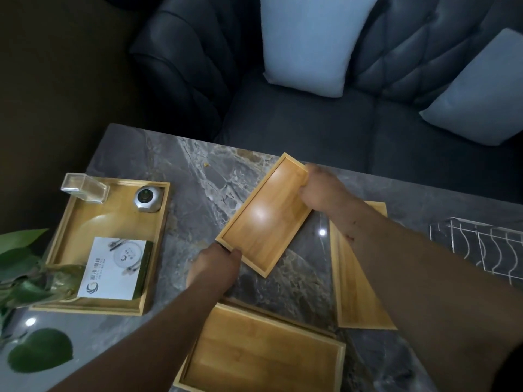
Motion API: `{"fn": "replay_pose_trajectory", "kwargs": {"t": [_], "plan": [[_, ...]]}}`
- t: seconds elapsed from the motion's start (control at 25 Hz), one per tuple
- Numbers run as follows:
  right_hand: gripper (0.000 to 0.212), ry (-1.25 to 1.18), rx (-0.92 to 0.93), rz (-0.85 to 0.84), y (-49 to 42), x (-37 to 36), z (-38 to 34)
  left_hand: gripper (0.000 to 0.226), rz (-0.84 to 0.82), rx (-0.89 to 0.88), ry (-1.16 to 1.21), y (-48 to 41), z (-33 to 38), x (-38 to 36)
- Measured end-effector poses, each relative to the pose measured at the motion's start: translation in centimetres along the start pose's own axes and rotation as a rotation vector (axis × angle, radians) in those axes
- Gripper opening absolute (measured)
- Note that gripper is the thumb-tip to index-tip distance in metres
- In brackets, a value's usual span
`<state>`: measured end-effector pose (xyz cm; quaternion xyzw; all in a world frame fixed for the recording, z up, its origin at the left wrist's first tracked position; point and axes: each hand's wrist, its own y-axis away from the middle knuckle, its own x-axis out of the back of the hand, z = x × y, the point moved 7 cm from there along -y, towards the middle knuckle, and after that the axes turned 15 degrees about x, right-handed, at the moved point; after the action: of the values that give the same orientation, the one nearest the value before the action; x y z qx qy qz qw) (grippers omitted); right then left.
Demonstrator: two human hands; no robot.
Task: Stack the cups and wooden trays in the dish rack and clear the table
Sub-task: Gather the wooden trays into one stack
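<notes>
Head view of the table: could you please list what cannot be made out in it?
All in the head view.
- Wire dish rack: cut off by the right edge, contents unseen.
- Right-side wooden tray: partly under the right forearm.
- Nearest wooden tray: cut by the bottom edge; left forearm covers a corner.
- White card: print too small to read.
- Left hand: fingers hidden beneath the held narrow tray.

living room | dark tufted sofa | pale cushions | marble table
</notes>
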<state>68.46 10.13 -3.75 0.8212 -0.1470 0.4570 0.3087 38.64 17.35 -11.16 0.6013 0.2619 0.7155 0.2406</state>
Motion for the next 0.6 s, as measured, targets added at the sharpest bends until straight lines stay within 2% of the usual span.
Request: {"fn": "replay_pose_trajectory", "kwargs": {"t": [0.12, 0.24, 0.4, 0.6], "plan": [[0.066, -0.058, -0.036, 0.036, 0.0, -0.1, 0.2, 0.043, -0.064, 0.039, -0.012, -0.1, 0.2, -0.3], [0.060, -0.113, -0.027, 0.098, 0.5, 0.7, 0.4, 0.043, -0.139, 0.037, 0.079, 0.0, 0.2, -0.3], [0.056, -0.079, -0.016, 0.213, 3.2, 2.7, 0.6, 0.031, -0.073, -0.002, 0.266, 1.1, -0.4, 2.2], [0.025, -0.239, -0.040, 0.385, 9.9, 5.1, 2.6, 0.030, -0.023, -0.053, 0.484, 3.5, -0.3, 6.1]]}}
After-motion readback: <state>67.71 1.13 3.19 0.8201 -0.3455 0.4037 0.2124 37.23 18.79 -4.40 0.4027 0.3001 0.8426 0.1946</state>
